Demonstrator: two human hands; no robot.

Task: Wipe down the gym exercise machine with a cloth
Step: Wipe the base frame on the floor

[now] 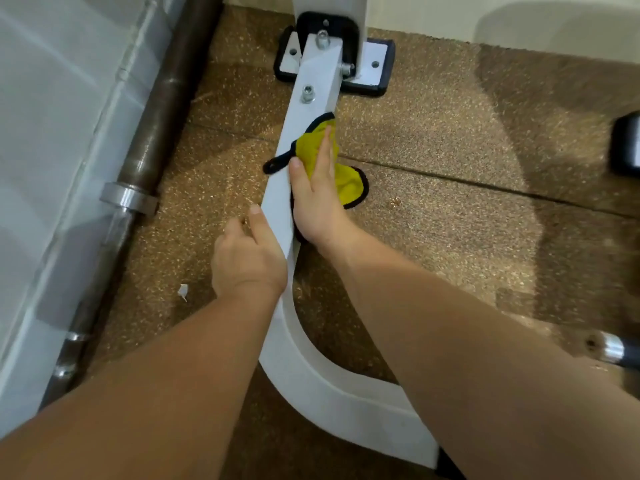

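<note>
Both hands meet on the white frame bar (278, 195), centre frame; your right hand (317, 199) presses the yellow cloth (349, 181) flat-fingered against its side to wipe; your left hand (247, 261) grips the bar, probably bracing.

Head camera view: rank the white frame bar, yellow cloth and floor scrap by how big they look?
1. white frame bar, clearly largest.
2. yellow cloth, partly hidden under the right hand.
3. floor scrap.
</note>
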